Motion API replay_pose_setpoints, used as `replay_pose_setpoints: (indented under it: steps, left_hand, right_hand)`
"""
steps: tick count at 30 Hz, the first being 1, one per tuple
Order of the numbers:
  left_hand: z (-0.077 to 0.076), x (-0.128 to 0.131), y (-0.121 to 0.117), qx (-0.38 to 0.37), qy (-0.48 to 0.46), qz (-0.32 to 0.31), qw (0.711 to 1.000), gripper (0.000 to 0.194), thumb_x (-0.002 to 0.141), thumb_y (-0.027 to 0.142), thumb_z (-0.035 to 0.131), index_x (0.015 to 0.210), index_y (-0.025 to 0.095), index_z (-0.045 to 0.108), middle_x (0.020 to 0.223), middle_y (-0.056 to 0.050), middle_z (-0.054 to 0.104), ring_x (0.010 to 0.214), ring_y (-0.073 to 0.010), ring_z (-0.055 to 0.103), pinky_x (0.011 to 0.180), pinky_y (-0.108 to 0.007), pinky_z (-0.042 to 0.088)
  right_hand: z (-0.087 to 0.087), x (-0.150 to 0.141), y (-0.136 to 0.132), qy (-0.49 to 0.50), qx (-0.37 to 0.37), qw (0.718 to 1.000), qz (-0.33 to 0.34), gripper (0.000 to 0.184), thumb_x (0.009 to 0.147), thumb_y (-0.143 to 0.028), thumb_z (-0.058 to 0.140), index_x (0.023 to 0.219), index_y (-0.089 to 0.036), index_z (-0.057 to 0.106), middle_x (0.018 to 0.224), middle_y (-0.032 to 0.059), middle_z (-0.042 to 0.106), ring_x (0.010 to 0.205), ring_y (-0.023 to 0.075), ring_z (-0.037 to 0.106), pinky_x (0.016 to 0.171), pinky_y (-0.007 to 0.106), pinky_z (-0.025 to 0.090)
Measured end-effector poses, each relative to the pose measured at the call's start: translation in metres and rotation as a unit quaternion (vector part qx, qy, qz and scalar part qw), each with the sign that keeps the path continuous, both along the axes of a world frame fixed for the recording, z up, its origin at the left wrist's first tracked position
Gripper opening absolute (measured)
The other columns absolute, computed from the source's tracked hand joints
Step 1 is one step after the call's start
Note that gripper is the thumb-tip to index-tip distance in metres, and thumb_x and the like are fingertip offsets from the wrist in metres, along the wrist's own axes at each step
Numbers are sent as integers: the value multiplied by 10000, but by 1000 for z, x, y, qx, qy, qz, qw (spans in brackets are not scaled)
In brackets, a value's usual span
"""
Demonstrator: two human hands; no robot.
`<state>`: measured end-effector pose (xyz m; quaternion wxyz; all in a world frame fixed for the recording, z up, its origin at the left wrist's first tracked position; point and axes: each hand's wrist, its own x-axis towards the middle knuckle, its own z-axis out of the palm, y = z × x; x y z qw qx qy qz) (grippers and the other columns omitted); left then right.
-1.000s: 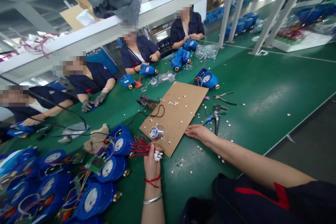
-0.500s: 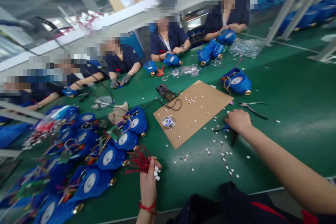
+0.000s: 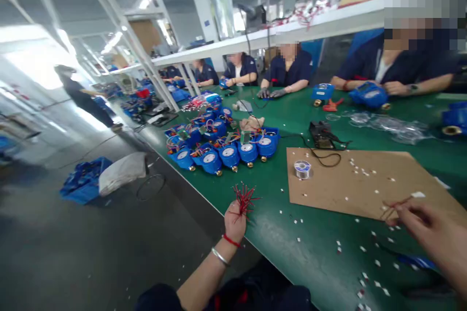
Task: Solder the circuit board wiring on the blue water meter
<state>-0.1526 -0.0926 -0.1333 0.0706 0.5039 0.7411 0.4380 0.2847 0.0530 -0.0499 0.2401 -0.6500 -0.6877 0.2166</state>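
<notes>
Many red wires (image 3: 245, 198) bunched in left hand (image 3: 234, 221).

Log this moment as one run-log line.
left hand: grip shut on red wire bundle | right hand: pinching one red wire over cardboard sheet | solder spool on sheet | blue meters beyond

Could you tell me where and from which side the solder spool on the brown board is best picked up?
Probably by its round rim, from straight above. The solder spool seems to lie flat on the brown board, hole upward, so fingers can pinch opposite sides of the rim. The black cable curls just to its right; coming in from the near-left side avoids it.
</notes>
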Motion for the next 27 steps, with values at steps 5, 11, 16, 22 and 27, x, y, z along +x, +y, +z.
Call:
replay_pose_setpoints:
  steps: [5,11,16,22,27]
  left_hand:
    - [12,6,-4,-8,27,27,999,255,809,91,479,984,198,630,902,-41,649,881,-175,593,826,-300,465]
    - [20,7,-12,-30,31,35,998,186,823,120,494,958,196,597,874,-30,624,860,-168,580,800,-280,449]
    - [29,9,-16,-32,18,32,999,126,837,124,482,886,189,578,831,-23,608,816,-160,567,785,-272,438]
    - [44,13,-24,-27,-13,42,999,111,818,131,500,863,185,586,811,-37,607,827,-175,568,785,-285,447]
    - [49,11,-26,-10,-38,42,998,118,799,128,505,838,180,604,804,-48,615,824,-179,575,772,-300,465]
  right_hand:
    - [7,-104,-39,155,-110,956,226,306,850,-526,387,859,-228,455,791,58,634,563,177,560,587,320,437]
    - [-9,-183,-82,39,-84,909,406,235,856,-422,397,878,-216,506,687,6,596,658,173,558,640,280,404]
    - [1,-213,-95,-54,-54,880,469,215,859,-353,388,852,-217,554,721,11,627,659,173,573,643,283,374]
    - [-2,-251,-83,-139,-3,869,475,250,859,-330,363,870,-230,591,731,14,648,672,191,602,624,284,365]
    - [-7,-297,-69,-101,10,872,479,308,843,-388,356,884,-231,618,771,39,683,693,215,644,631,293,433]
